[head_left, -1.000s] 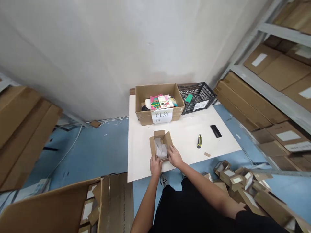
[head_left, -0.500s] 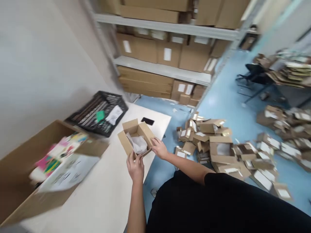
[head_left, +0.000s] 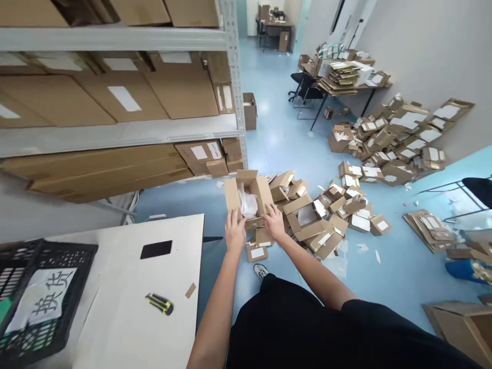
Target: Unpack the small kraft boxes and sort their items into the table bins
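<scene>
Between my two hands is an open cardboard box [head_left: 262,192], its flaps spread and crumpled white packing material [head_left: 249,204] inside. My left hand [head_left: 235,230] grips its near left corner, and my right hand [head_left: 273,221] has hold of its near right side. The box is held up above the floor, past the right end of the white table [head_left: 126,307]. Behind and to its right lies a heap of opened cardboard boxes [head_left: 307,215] on the floor. My fingertips are partly hidden by the box walls.
A utility knife [head_left: 159,303], a black phone [head_left: 156,249] and a black plastic crate [head_left: 73,292] are on the table. Metal shelving [head_left: 154,130] with cartons stands ahead on the left. More boxes [head_left: 403,133] pile along the right wall, near a cluttered desk [head_left: 357,86].
My view has swung right. Both hands have carried the open box off the tabletop and over the floor by the heap. The utility knife has come into sight on the table.
</scene>
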Available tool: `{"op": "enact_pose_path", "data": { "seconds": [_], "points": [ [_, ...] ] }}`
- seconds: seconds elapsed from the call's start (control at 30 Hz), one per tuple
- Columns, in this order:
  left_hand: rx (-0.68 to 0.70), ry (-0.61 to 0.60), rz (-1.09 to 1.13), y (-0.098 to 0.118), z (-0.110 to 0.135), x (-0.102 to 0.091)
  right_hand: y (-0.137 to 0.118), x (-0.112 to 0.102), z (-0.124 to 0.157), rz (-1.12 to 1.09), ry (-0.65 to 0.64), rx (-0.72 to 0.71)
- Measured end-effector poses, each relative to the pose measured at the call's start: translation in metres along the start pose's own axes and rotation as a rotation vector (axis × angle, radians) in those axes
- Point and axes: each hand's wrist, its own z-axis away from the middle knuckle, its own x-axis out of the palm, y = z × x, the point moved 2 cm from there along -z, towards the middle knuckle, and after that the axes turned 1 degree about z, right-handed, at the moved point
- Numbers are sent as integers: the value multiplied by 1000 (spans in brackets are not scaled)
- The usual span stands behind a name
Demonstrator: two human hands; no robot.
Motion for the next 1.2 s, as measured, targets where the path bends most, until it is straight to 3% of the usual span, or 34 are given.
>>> {"op": "enact_pose_path", "data": {
  "seconds": [0.1,0.17,0.3,0.43,0.63,0.8,0.93,1.07,1.2],
  "points": [
    [57,-14,-6,19,-30,9,39,-6,-11,23,33,163],
    [59,-7,-17,18,-35,8,50,-6,-14,12,63,214],
    [-25,16,-29,-9,-18,-5,30,1,-19,-73,94,119],
    [-161,38,-65,-47,21,-30,-38,16,-29,-190,99,-75],
    [-420,153,-143,-105,107,-96,-178,49,-29,-317,-52,-403],
    [-639,299,-177,-151,204,-155,-295,78,3,-383,-197,-661],
    [-788,431,-170,-189,279,-187,-373,109,37,-384,-307,-817],
    [-901,518,-154,-220,320,-195,-419,148,41,-342,-363,-876],
    [-964,520,-127,-245,321,-188,-432,195,-3,-284,-355,-793]
  ]
}}
